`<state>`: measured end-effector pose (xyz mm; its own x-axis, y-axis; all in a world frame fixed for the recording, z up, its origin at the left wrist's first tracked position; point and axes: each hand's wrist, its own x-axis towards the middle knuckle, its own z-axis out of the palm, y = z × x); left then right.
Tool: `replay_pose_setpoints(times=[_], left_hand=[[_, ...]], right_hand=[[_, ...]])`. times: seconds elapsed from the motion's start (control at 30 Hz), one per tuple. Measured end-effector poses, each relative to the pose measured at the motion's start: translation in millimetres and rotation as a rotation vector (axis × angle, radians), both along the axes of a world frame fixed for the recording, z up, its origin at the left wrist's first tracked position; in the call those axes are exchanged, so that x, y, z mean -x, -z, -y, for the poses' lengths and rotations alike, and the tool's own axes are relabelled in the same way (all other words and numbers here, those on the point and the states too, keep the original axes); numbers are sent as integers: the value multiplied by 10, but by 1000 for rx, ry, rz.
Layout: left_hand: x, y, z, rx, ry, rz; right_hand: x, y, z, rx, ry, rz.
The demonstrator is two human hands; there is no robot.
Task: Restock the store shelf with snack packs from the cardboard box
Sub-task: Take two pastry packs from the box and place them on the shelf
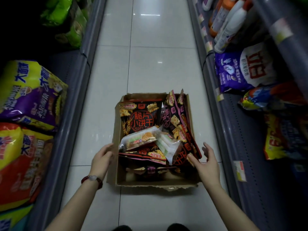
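Hands (155, 157) either side of cardboard box (116, 164).

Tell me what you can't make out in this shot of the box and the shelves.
Head view only:
- Lower packs in the box: covered by the black packs and the clear packs, so no count.
- Left shelf, upper part: too dark to read.
- Price tags on the right shelf: blurred, unreadable.
- Left hand: at the box's left wall; contact unclear.
- Right hand: over the packs, holding nothing; contact unclear.
- Shoes: cut off by the bottom edge.
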<state>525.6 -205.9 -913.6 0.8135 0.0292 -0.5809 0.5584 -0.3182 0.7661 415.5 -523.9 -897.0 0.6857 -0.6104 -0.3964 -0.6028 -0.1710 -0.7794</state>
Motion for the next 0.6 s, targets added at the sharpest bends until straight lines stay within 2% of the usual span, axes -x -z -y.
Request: replay_pose_setpoints(times=[0.13,0.23,0.37,0.47,0.6], left_hand=[[-237,-480,190,-141,109,241],[-411,-588,449,-197,291,353],[-467,-274,710,-277,544,322],[-465,5,793,-339,633,320],[-544,210,834,-627,821,360]], right_hand=[[-114,-340,-174,185,-114,137],[-290,-285,-381,160,-242,116],[-421,39,-601,16,-162,11],[-493,247,-634,-36,-76,44],[-589,417,-611,-20,-40,42]])
